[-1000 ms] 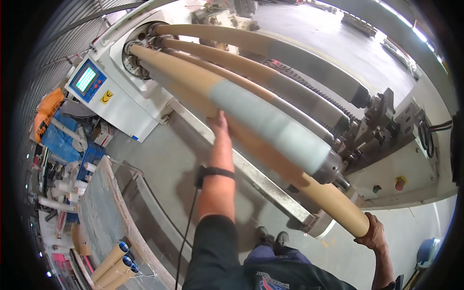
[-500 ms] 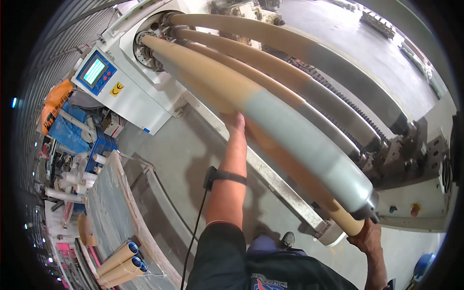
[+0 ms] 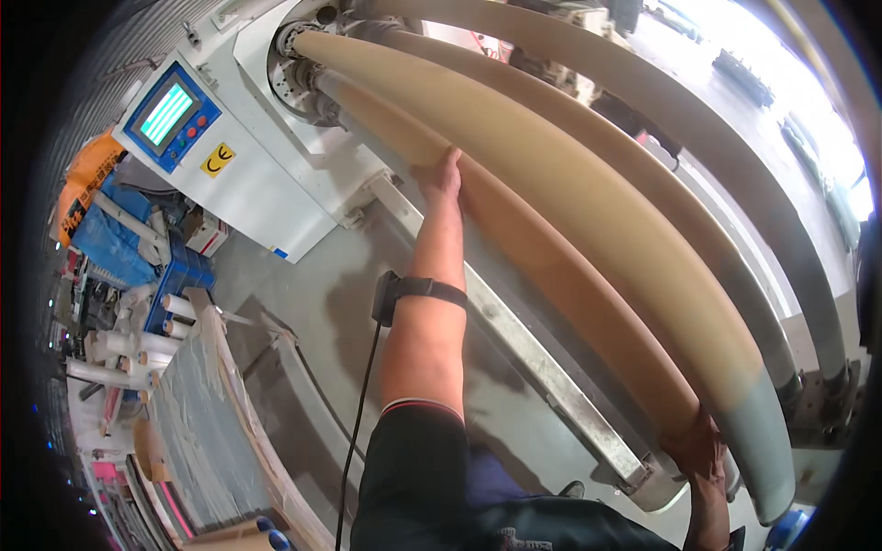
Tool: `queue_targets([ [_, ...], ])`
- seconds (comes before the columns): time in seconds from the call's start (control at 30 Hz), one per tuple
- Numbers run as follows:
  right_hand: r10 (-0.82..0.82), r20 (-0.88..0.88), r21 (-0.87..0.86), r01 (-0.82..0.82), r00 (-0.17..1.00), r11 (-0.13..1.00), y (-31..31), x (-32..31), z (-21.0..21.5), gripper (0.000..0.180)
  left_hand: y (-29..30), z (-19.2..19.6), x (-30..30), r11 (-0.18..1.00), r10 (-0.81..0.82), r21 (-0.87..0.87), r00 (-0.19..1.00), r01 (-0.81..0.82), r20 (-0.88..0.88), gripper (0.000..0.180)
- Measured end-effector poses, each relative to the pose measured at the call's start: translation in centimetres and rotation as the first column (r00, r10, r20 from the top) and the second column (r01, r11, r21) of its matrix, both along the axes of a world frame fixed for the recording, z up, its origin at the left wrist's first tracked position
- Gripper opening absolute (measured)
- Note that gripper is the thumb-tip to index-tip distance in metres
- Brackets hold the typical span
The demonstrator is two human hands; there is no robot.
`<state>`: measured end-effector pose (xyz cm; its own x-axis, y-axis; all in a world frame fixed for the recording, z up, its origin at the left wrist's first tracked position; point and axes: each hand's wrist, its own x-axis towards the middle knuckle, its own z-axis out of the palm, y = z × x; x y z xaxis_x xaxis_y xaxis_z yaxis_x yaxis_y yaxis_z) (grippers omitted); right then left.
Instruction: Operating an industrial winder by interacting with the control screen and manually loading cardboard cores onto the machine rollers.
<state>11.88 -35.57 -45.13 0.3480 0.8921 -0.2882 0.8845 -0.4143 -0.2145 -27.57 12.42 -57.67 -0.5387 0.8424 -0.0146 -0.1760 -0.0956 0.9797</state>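
My left hand (image 3: 443, 179) grips the near underside of a long brown tube (image 3: 570, 285), its thumb up along the side and its other fingers mostly hidden. Further right, my right hand (image 3: 700, 452) is wrapped around the same tube close to its right end. Just above this tube runs a thicker tan tube (image 3: 551, 147) with a grey end section (image 3: 758, 450). The left ends of both tubes meet a round metal hub (image 3: 296, 78) on the machine.
More long tubes (image 3: 698, 110) run behind. A white machine cabinet (image 3: 266, 188) carries a lit control screen (image 3: 168, 112). Beneath the tubes lies a pale metal beam (image 3: 542, 358). At left stand a grey-topped table (image 3: 197, 422), white rolls (image 3: 119, 358) and a blue crate (image 3: 188, 275). A cable (image 3: 358, 432) hangs by my left arm.
The view has shifted, and the tubes look larger. Tan now covers most of the front upper tube, with grey only at its right end. More of the held tube shows; both hands stay on it.
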Motion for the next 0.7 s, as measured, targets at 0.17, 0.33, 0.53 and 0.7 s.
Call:
queue_targets([
  [0.17, 0.042, 0.021, 0.058, -0.044, 0.999, 0.997, 8.4, -7.3, 0.3, 0.088, 8.3, -0.3, -6.7, 0.998, 0.042, -0.038, 0.998, -0.044, -0.043, 0.101],
  [0.33, 0.026, 0.006, 0.048, -0.026, 1.0, 0.999, 13.4, -10.6, -0.1, 0.088, 11.5, 0.3, -10.9, 0.997, -0.039, 0.058, 0.997, 0.043, -0.073, 0.106],
  [0.53, 0.178, 0.104, 0.224, -0.198, 0.978, 0.954, 12.8, -11.1, -1.0, 0.09, 10.2, 2.1, -10.2, 0.999, 0.014, 0.049, 0.997, -0.011, -0.076, 0.109],
  [0.7, 0.158, 0.252, 0.177, -0.206, 0.955, 0.962, 12.2, -10.6, -2.2, 0.092, 3.1, -0.4, -6.2, 0.993, 0.08, 0.095, 0.991, -0.07, -0.107, 0.094],
])
